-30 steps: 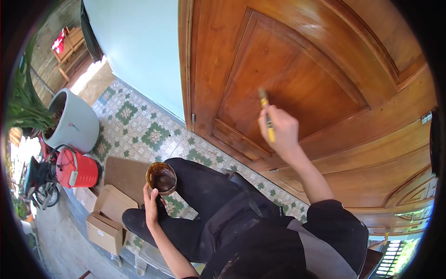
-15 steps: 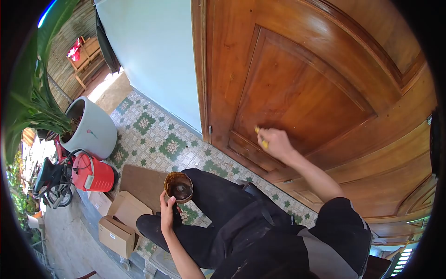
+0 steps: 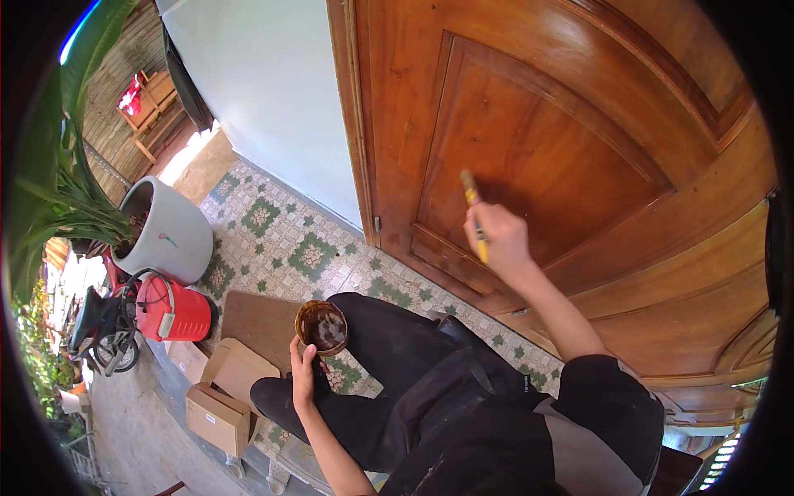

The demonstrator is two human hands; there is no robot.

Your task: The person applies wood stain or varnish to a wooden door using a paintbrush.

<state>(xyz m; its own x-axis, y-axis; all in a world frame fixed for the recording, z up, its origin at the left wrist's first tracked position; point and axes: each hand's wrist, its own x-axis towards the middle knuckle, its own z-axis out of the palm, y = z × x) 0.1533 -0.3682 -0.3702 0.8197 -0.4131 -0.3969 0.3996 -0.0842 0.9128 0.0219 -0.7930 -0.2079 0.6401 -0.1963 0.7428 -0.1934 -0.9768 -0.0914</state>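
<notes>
My right hand (image 3: 503, 237) is closed around a paintbrush (image 3: 471, 192) with a yellow handle. Its bristle end points up and away from me, overlapping the lower left of a recessed panel in the glossy brown wooden door (image 3: 529, 124). Low over my lap, my left hand (image 3: 303, 372) grips a brown-stained cup (image 3: 304, 324) by its near side. The cup tilts so that its inside faces me; brown coating covers the walls and greyish, shiny patches show at the bottom.
Left of my knees lie an open cardboard box (image 3: 217, 417) and a flat brown board (image 3: 256, 326). Farther left stand a red jug (image 3: 172, 310), a large white planter (image 3: 169, 240) and a parked motorbike (image 3: 91, 322). Patterned tiles (image 3: 310, 256) run along a pale wall (image 3: 256, 91).
My right hand has turned, swinging the brush so that its bristle end reaches higher over the door panel. The left hand keeps the cup, with more light showing inside it.
</notes>
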